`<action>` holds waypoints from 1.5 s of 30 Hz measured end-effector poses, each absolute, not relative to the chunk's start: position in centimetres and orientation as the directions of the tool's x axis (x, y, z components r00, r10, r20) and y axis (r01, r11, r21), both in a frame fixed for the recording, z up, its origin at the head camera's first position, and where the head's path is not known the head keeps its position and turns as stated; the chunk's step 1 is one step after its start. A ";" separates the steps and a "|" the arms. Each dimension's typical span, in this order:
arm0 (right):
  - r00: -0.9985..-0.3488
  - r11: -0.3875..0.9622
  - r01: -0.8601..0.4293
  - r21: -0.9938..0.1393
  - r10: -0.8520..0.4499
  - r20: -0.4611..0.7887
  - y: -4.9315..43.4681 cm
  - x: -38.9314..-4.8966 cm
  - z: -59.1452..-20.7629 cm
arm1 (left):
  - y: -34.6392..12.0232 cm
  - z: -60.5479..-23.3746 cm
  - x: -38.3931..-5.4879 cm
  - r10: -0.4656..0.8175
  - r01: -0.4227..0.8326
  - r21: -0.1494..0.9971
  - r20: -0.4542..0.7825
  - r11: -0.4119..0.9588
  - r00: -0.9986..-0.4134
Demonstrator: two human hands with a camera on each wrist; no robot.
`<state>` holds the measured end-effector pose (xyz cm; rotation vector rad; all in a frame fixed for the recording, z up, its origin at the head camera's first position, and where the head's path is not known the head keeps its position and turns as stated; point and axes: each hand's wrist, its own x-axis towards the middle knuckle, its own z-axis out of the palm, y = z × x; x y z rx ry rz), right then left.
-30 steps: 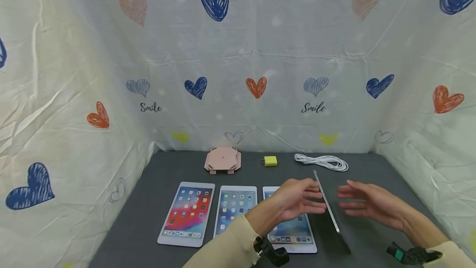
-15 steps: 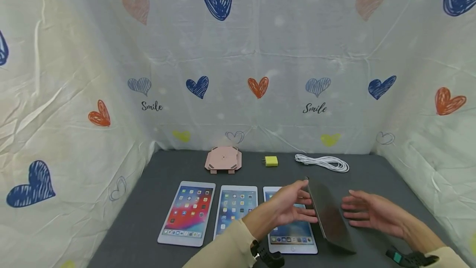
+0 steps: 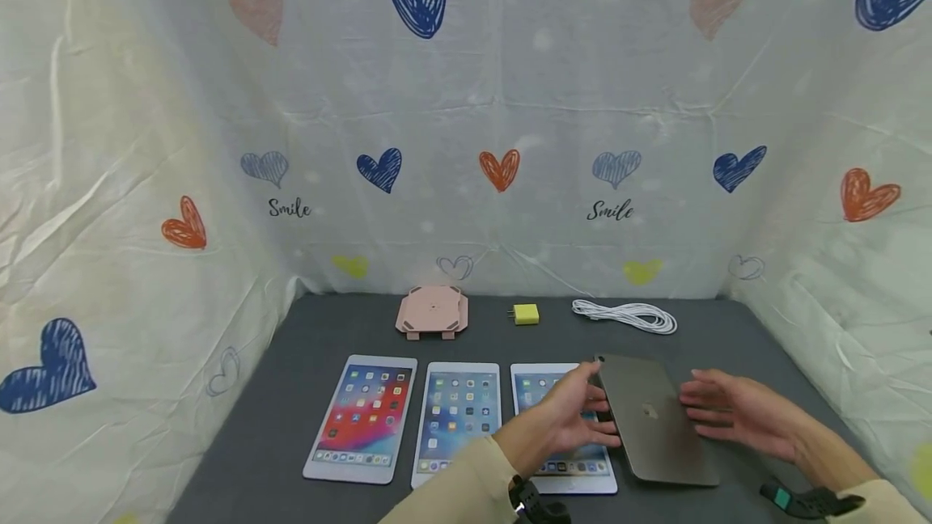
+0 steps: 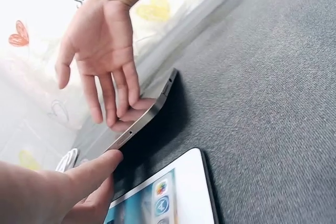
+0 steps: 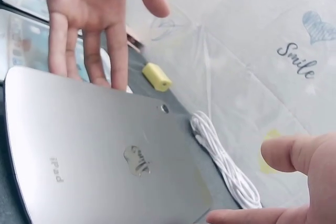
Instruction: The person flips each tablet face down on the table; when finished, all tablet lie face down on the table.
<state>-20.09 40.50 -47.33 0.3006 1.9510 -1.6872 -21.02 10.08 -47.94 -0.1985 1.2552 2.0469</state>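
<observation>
A grey tablet (image 3: 655, 419), marked iPad in the right wrist view, has its back upward and leans with its left edge raised. At that raised edge is my left hand (image 3: 571, 411), its fingers extended against the side; in the left wrist view a fingertip touches the rim. My right hand (image 3: 750, 415) hovers by the tablet's right side with loose fingers; whether it touches is unclear. Below my left hand a white tablet (image 3: 578, 483) with a lit screen is partly covered. Left of it lie a second white tablet (image 3: 459, 407) and a third white tablet (image 3: 364, 419).
Along the back of the dark table (image 3: 247, 427) are a pink folding stand (image 3: 433, 310), a yellow charger plug (image 3: 525, 314) and a coiled white cable (image 3: 626, 315). A heart-printed curtain (image 3: 546, 103) encloses the back and sides.
The grey tablet has tipped from nearly upright on edge toward the right, and its back now faces up more. My left hand has stayed at its left edge; my right hand has shifted slightly right.
</observation>
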 end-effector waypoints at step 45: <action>-0.717 -0.233 0.465 -0.854 -0.666 -0.209 38.5 -18.5 -46.0 | -4.1 -47.1 -21.2 0.482 -0.483 0.865 -0.367 -0.137 -0.795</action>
